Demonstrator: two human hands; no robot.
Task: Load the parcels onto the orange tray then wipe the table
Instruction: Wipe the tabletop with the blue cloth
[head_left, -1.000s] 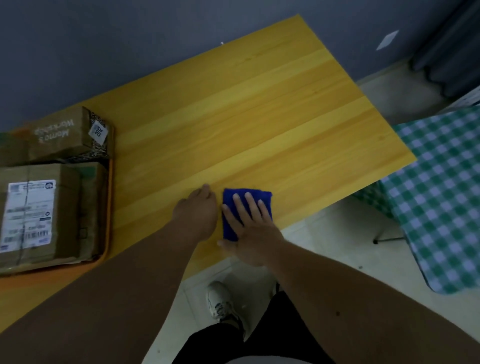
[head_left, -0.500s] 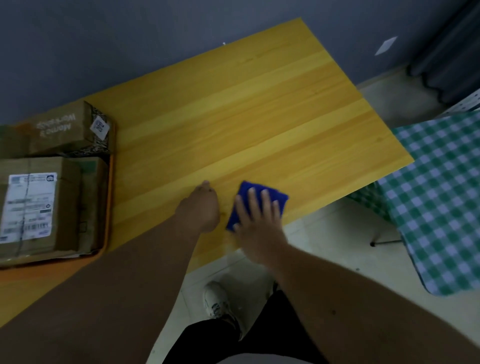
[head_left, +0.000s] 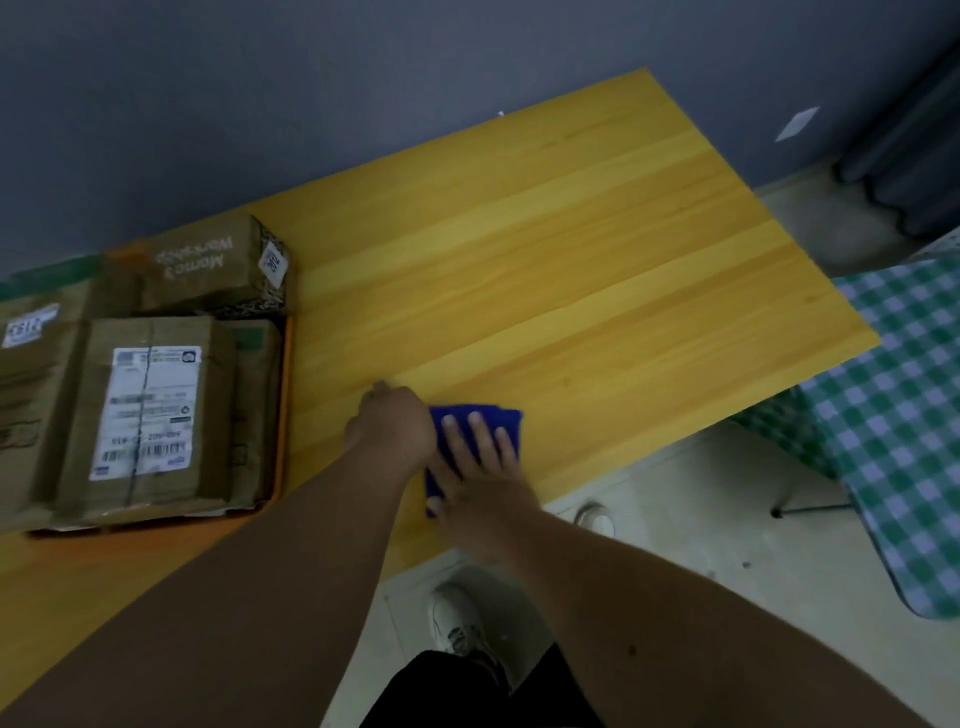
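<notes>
A folded blue cloth (head_left: 506, 421) lies on the yellow wooden table (head_left: 571, 249) near its front edge. My right hand (head_left: 475, 467) presses flat on the cloth with fingers spread. My left hand (head_left: 392, 428) rests as a loose fist on the table, touching the cloth's left side. At the left, several brown cardboard parcels sit on the orange tray (head_left: 287, 395): a large labelled parcel (head_left: 150, 410), a smaller printed box (head_left: 208, 265) behind it, and another parcel (head_left: 31, 364) at the frame's left edge.
A grey wall runs along the table's far side. A table with a green checked cloth (head_left: 898, 415) stands to the right across a strip of pale floor. My shoes (head_left: 457, 618) show below the table's front edge.
My right hand and the blue cloth slid right and then back left against my left fist. The view shifted, so the tray shows further right. The left hand stayed put.
</notes>
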